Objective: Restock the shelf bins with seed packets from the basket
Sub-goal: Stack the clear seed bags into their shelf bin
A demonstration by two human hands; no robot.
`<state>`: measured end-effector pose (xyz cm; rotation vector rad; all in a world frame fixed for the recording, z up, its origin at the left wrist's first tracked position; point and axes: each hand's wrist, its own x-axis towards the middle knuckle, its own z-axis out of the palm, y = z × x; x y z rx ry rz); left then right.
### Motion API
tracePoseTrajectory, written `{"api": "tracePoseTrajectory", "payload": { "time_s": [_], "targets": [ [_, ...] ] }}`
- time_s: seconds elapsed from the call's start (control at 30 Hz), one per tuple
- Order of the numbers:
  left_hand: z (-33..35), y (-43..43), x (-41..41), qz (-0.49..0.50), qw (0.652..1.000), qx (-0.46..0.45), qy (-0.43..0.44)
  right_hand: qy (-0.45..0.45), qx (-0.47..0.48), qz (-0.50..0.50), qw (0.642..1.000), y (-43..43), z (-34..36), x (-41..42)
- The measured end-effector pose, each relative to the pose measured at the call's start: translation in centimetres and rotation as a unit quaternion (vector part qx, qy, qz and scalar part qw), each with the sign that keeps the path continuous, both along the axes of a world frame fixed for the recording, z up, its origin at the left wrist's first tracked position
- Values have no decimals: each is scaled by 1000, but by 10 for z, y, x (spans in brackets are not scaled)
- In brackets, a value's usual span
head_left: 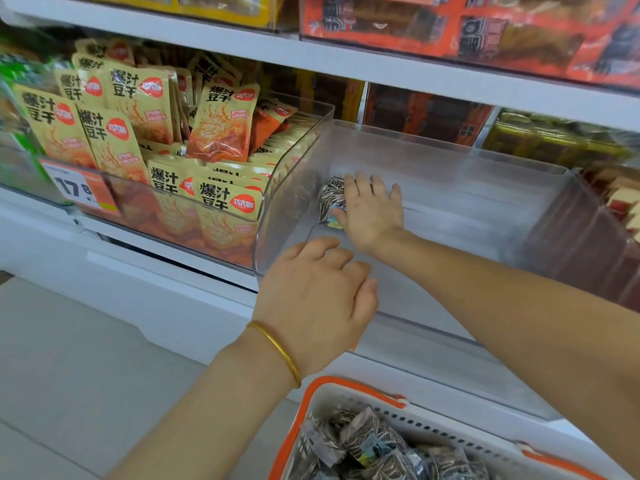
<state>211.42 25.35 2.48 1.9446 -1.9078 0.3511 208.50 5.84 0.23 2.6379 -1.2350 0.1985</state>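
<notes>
A clear plastic shelf bin (450, 174) stands nearly bare in the middle shelf row. One striped sunflower seed packet (330, 195) lies against its left wall. My right hand (372, 213) reaches into the bin and rests flat on that packet with fingers spread and straight. My left hand (315, 296), with a gold bangle on the wrist, hovers at the bin's front wall, fingers loosely curled and holding nothing. Below, at the bottom edge of the view, a white basket with an orange rim (346, 393) holds several more seed packets (374, 441).
To the left, another clear bin is full of yellow and orange snack packs (221, 126) and carries a price label (79, 192). A bin of dark red packs (588, 237) adjoins on the right. A white shelf board (346, 60) runs overhead.
</notes>
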Motion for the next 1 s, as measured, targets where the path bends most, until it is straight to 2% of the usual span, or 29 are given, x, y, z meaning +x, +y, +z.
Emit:
{"api": "tracePoseTrajectory", "payload": {
  "time_s": [0.2,0.27,0.33,0.4,0.5,0.57,0.63,0.67,0.7,0.77,0.87,1.0],
  "targets": [
    [-1,1,1,2,1000,-15,-2,-8,0,8,1000,2,11,-6],
    [0,2,2,-6,999,-32,7,-15,29,18,999,8,25,-11],
    [2,5,3,-33,997,-63,17,-56,91,40,993,22,49,-23],
    [7,12,1,-80,991,-104,25,-139,125,95,978,49,73,-48],
    [11,32,-6,-134,979,-152,30,-290,144,174,930,114,93,-111],
    [6,50,-14,-146,977,-150,31,-377,239,204,871,160,90,-154],
    [-5,65,-24,-140,982,-126,23,-425,356,196,809,189,71,-188],
    [-12,72,-28,-134,985,-108,19,-427,397,178,793,197,57,-199],
    [-20,76,-33,-129,988,-78,17,-406,422,154,795,201,41,-208],
    [-37,83,-40,-129,991,25,10,-313,444,112,832,200,3,-219],
    [-57,86,-49,-113,975,193,17,-155,430,62,887,182,-55,-225],
    [-80,82,-51,-55,935,350,16,-78,419,-23,904,174,-112,-233]
  ]
}}
